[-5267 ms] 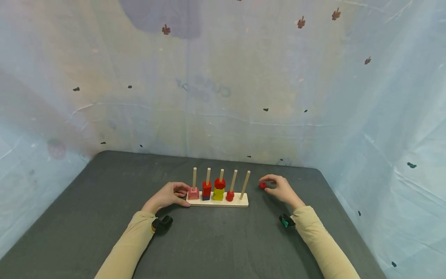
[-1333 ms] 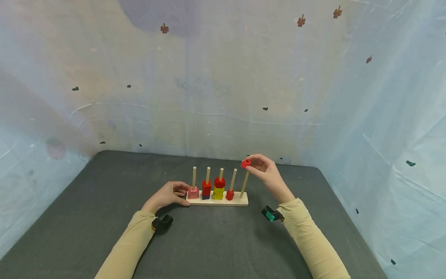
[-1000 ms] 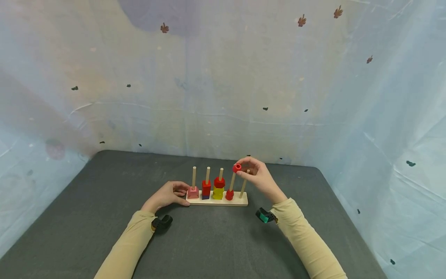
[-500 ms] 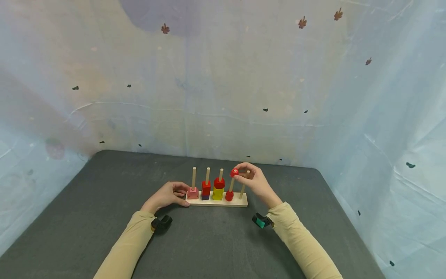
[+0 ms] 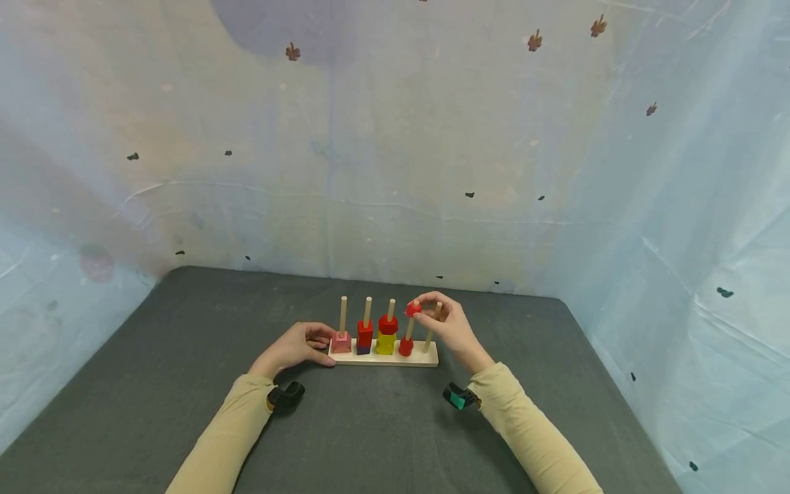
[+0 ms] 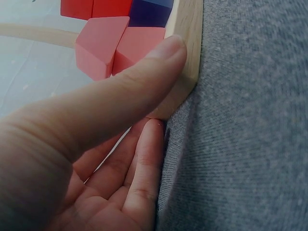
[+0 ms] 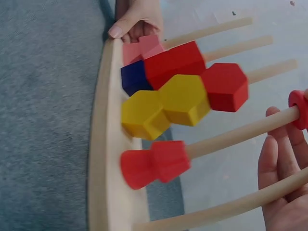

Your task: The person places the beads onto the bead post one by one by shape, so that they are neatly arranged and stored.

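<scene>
My right hand (image 5: 453, 329) pinches a red ring-like bead (image 5: 412, 309) at the top of the fourth peg; the peg's tip pokes through it. In the right wrist view the bead (image 7: 300, 110) shows only partly at the right edge. My left hand (image 5: 299, 348) grips the left end of the wooden peg board (image 5: 395, 361), thumb over the front edge and fingers behind. On the board sit pink blocks (image 5: 341, 343), a red block (image 5: 365, 333) over a blue one (image 7: 134, 78), yellow hexagonal pieces (image 5: 385, 344) under a red hexagon (image 5: 388, 324), and a red spool-shaped stack (image 5: 405, 347).
The fifth peg (image 7: 226, 208) is bare and stands right beside my right hand. A dark grey cloth-covered table (image 5: 345, 432) lies under everything. Behind it hangs a pale patterned sheet (image 5: 395, 137). Each wrist wears a black strap.
My right hand picked the red bead up from the table at right, passed over the fifth peg, and lowered it onto the fourth peg's tip. My left hand has stayed at the board.
</scene>
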Demonstrator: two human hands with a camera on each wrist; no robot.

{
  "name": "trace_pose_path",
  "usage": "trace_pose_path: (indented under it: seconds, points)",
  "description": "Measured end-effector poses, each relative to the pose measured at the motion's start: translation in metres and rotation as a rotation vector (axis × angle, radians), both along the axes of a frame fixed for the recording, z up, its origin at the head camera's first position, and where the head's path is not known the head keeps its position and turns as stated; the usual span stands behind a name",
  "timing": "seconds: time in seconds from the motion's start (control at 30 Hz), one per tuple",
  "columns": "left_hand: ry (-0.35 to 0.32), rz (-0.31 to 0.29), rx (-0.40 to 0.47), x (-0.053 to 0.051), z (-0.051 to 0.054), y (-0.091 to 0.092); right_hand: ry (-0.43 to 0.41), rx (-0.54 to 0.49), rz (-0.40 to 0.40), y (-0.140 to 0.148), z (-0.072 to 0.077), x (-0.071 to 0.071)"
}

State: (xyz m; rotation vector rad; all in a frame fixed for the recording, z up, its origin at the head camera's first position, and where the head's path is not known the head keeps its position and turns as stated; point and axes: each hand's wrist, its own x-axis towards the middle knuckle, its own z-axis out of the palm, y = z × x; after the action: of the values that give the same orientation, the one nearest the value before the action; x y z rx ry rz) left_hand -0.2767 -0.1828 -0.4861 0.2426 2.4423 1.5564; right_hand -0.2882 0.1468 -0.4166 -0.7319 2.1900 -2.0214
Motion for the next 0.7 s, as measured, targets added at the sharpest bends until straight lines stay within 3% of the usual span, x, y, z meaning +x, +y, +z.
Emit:
trace_pose_path:
  seconds: [0.3, 0.47, 0.7]
  points:
    - [-0.006, -0.004, -0.01, -0.002, -0.003, -0.002, -0.079, 0.104, -0.027, -0.001, -0.02, 0.003]
    - [-0.005, -0.005, -0.009, -0.002, -0.003, -0.001, -0.084, 0.16, -0.023, -0.002, -0.022, 0.012]
    - [0.005, -0.003, 0.004, -0.003, -0.005, -0.001, -0.117, 0.177, -0.054, 0.0, -0.047, 0.005]
